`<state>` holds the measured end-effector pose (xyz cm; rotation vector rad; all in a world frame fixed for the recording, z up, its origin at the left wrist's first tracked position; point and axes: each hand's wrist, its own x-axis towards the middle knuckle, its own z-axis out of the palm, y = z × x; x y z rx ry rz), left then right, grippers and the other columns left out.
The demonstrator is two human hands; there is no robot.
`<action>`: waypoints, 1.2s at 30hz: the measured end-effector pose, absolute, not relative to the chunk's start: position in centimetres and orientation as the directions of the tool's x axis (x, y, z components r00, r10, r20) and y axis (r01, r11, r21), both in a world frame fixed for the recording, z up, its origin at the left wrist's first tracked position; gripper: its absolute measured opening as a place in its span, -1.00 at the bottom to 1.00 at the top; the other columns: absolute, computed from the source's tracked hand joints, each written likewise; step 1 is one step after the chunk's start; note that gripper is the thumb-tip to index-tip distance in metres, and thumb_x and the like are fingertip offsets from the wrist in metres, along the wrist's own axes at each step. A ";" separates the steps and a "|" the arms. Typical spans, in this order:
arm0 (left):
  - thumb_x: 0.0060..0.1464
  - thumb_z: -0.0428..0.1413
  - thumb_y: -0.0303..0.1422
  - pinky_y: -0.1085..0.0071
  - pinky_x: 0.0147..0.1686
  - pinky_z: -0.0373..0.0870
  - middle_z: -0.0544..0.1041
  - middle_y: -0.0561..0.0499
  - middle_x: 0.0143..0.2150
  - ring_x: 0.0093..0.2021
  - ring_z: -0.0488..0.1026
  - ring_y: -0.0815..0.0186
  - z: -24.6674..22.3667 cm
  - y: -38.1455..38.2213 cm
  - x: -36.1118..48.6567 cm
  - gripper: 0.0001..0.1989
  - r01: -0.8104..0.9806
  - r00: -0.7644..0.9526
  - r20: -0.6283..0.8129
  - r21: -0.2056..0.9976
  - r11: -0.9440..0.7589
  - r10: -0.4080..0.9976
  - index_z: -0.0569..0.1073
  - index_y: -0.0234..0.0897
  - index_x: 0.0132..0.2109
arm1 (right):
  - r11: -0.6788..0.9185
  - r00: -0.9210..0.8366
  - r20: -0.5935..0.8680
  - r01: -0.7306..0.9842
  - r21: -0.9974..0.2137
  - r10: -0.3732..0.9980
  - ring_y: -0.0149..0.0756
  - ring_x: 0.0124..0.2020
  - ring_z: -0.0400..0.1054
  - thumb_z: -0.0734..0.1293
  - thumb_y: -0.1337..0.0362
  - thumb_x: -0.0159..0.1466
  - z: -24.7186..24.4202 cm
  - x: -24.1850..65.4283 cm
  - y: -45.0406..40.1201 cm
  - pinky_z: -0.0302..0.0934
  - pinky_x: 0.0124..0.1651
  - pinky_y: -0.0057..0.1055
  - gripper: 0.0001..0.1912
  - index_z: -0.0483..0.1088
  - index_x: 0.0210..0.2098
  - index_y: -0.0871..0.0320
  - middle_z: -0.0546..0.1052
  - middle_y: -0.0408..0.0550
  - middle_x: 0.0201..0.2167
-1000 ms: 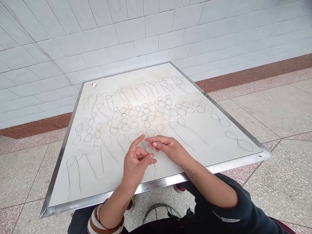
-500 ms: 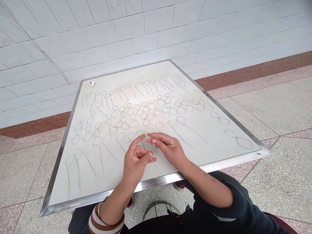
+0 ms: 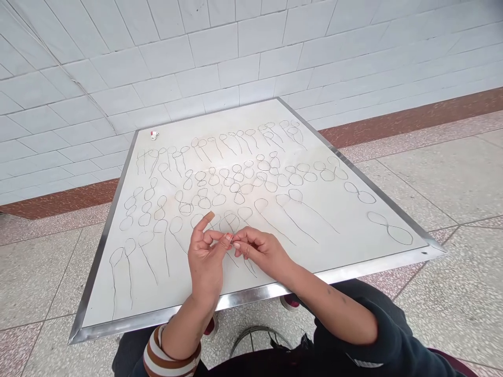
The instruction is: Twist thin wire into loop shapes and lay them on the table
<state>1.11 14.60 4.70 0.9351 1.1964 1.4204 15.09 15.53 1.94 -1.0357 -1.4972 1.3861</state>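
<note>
My left hand [image 3: 206, 262] is closed in a pinch, thumb against fingers, on a thin wire; its index finger, with a tan covering on the tip, sticks up. My right hand [image 3: 265, 254] meets it tip to tip, thumb and index finger pinched on the same wire. Most of this wire is hidden by the fingers or hard to tell from the wires on the table behind. Around my hands lie thin wires bent into a loop with a long tail, such as one looped wire [image 3: 279, 222] to the right. Farther back are several figure-eight wires [image 3: 239, 197].
The white table [image 3: 346, 238] has a metal rim [image 3: 251, 296] along its near edge. A small white and red object [image 3: 154, 135] sits at the far left corner. A tiled wall [image 3: 212, 78] stands behind. Below the near edge is a round metal stool frame [image 3: 259, 332].
My right hand has come down and left, closing its fingers at my left fingertips. My left hand has shifted slightly left and up. The wire tail over the near rim no longer shows.
</note>
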 end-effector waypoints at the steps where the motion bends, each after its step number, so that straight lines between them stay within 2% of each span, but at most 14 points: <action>1: 0.01 0.26 -0.40 0.40 -0.12 0.39 0.44 0.21 -0.49 -0.42 0.43 0.45 4.7 14.7 1.0 -0.44 -0.212 -0.210 -0.043 0.977 -0.003 0.977 0.34 -0.16 0.18 | 0.056 -0.320 0.036 0.055 -0.997 0.947 -0.44 -0.50 0.24 0.28 0.12 0.31 1.9 14.9 15.5 0.16 -0.42 -0.48 -0.81 0.41 -0.29 0.09 0.49 -0.19 -0.48; 4: -0.02 0.28 -0.42 0.42 -0.07 0.37 0.42 0.22 -0.51 -0.41 0.42 0.47 4.9 15.2 0.4 -0.40 -0.203 -0.301 -0.032 0.979 -0.031 0.953 0.35 -0.17 0.19 | 0.059 -0.329 0.022 0.104 -0.993 0.944 -0.47 -0.55 0.15 0.27 0.15 0.32 1.7 14.6 15.3 0.06 -0.48 -0.49 -0.81 0.38 -0.35 0.11 0.48 -0.20 -0.48; 9: -0.11 0.33 -0.40 0.44 -0.28 0.43 0.39 0.18 -0.51 -0.31 0.42 0.38 5.5 16.0 -0.6 -0.35 -0.244 -0.383 -0.068 0.969 -0.030 0.921 0.39 -0.16 0.17 | 0.141 -0.333 0.076 0.175 -0.974 0.940 -0.45 -0.51 0.18 0.25 0.25 0.33 1.6 14.3 15.2 0.10 -0.43 -0.49 -0.88 0.38 -0.34 0.10 0.48 -0.20 -0.46; 14: -0.12 0.33 -0.41 0.46 -0.30 0.43 0.38 0.17 -0.50 -0.32 0.40 0.40 5.1 16.3 -0.5 -0.38 -0.268 -0.393 -0.098 0.963 -0.012 0.914 0.41 -0.17 0.14 | 0.406 -0.248 0.327 0.433 -0.805 0.912 -0.29 -0.33 0.27 0.24 0.33 0.33 0.8 14.5 15.4 0.22 -0.26 -0.37 -0.87 0.43 -0.27 0.11 0.51 -0.10 -0.42; 16: -0.12 0.33 -0.41 0.48 -0.31 0.40 0.38 0.18 -0.50 -0.34 0.41 0.42 4.7 16.4 -0.4 -0.38 -0.299 -0.374 -0.124 0.954 0.007 0.919 0.41 -0.18 0.14 | 0.486 -0.291 0.390 0.475 -0.734 0.873 -0.26 -0.31 0.28 0.19 0.35 0.36 0.4 14.7 15.4 0.24 -0.25 -0.34 -0.82 0.44 -0.23 0.13 0.53 -0.05 -0.39; 19: -0.11 0.32 -0.41 0.49 -0.31 0.39 0.38 0.19 -0.51 -0.35 0.42 0.42 4.4 16.5 -0.6 -0.37 -0.343 -0.330 -0.163 0.938 0.042 0.930 0.38 -0.19 0.15 | 0.555 -0.375 0.412 0.490 -0.673 0.830 -0.24 -0.32 0.29 0.16 0.31 0.39 0.2 14.9 15.4 0.25 -0.28 -0.33 -0.77 0.45 -0.23 0.13 0.53 -0.02 -0.40; 21: -0.08 0.31 -0.40 0.46 -0.29 0.39 0.38 0.19 -0.51 -0.34 0.42 0.40 4.5 16.4 -0.5 -0.37 -0.323 -0.307 -0.142 0.946 0.038 0.941 0.36 -0.19 0.17 | 0.533 -0.369 0.391 0.480 -0.697 0.843 -0.24 -0.33 0.29 0.20 0.24 0.38 0.5 15.2 15.4 0.25 -0.30 -0.32 -0.79 0.45 -0.25 0.11 0.53 -0.04 -0.41; 23: -0.05 0.29 -0.39 0.42 -0.25 0.39 0.38 0.19 -0.51 -0.36 0.42 0.40 4.5 15.9 -0.1 -0.38 -0.267 -0.270 -0.097 0.963 0.023 0.958 0.33 -0.18 0.18 | 0.438 -0.287 0.341 0.429 -0.790 0.895 -0.26 -0.34 0.31 0.25 0.15 0.35 1.1 15.6 15.6 0.25 -0.31 -0.33 -0.81 0.44 -0.22 0.10 0.53 -0.05 -0.39; 27: 0.01 0.25 -0.37 0.39 -0.18 0.37 0.39 0.19 -0.48 -0.40 0.40 0.41 4.2 14.5 1.4 -0.42 -0.136 -0.118 -0.062 0.990 0.046 0.991 0.32 -0.13 0.19 | 0.177 -0.141 0.160 0.117 -0.977 0.977 -0.35 -0.38 0.33 0.32 0.06 0.28 2.2 16.3 16.1 0.25 -0.38 -0.41 -0.72 0.39 -0.11 0.08 0.50 -0.10 -0.37; 29: 0.03 0.24 -0.36 0.39 -0.21 0.37 0.40 0.17 -0.47 -0.38 0.40 0.39 3.8 13.8 2.1 -0.44 -0.088 -0.050 -0.059 0.995 0.055 0.997 0.32 -0.12 0.19 | 0.072 -0.139 0.075 -0.030 -0.997 0.987 -0.42 -0.50 0.27 0.35 0.04 0.23 2.4 16.4 16.4 0.19 -0.49 -0.46 -0.73 0.41 -0.20 0.09 0.45 -0.16 -0.45; 32: 0.05 0.23 -0.37 0.42 -0.24 0.35 0.43 0.16 -0.46 -0.37 0.40 0.38 3.3 13.3 2.7 -0.47 -0.051 0.000 -0.053 0.997 0.053 0.999 0.33 -0.12 0.18 | -0.028 -0.111 -0.013 -0.132 -0.991 0.994 -0.48 -0.62 0.17 0.36 0.02 0.21 2.1 16.3 16.5 0.09 -0.62 -0.50 -0.73 0.42 -0.35 0.11 0.39 -0.20 -0.54; 36: 0.06 0.22 -0.37 0.43 -0.24 0.34 0.43 0.17 -0.48 -0.39 0.39 0.41 2.9 13.4 2.8 -0.48 -0.082 0.004 -0.056 0.995 0.056 0.998 0.33 -0.12 0.17 | 0.000 -0.034 0.006 -0.148 -0.989 0.999 -0.49 -0.63 0.19 0.36 0.01 0.21 1.9 16.1 16.5 0.13 -0.63 -0.50 -0.71 0.42 -0.38 0.12 0.39 -0.19 -0.51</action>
